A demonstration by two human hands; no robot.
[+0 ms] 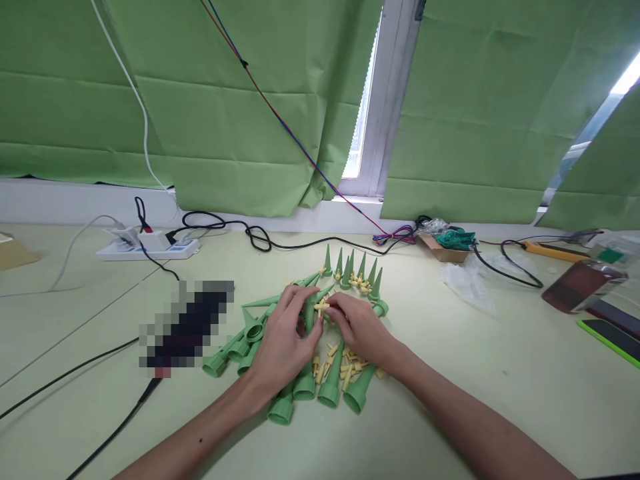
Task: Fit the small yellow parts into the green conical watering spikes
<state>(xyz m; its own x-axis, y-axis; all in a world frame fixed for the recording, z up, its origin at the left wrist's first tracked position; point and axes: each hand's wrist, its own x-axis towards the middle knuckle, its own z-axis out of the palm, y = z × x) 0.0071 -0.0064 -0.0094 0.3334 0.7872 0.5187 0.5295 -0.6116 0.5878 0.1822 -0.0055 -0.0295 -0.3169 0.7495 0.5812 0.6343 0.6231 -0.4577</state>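
The right hand (359, 324) pinches a yellow T-shaped piece (323, 307); the left hand (286, 337) curls over green plastic cones (281, 403), hold unclear from here.

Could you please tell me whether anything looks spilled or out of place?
Nothing looks spilled or damaged. The untidiest spot is central: several green cones lie at mixed angles while others stand upright behind, and yellow pieces are scattered among them. The dark object on the left is pixelated, so I cannot judge it.

Head view | text, brands, numbers, signs — none legible
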